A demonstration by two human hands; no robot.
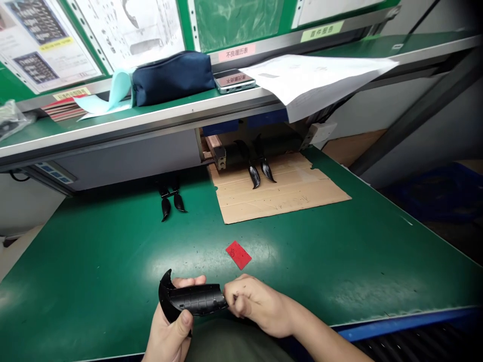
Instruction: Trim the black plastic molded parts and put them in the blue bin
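The left hand point(169, 327) is gripping a curved black plastic part point(194, 299) just above the green table point(339, 261), while the right hand point(258, 305) is pinching its end. A slackening hold is the risk: the part could be slipping and scuffing its ribbed face.

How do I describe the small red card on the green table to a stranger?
Start at the big green workbench and find the brown cardboard sheet on it. Below that sheet's near left corner, just beyond the left hand and right hand, lies a small red card. It alone is red on this lower surface.
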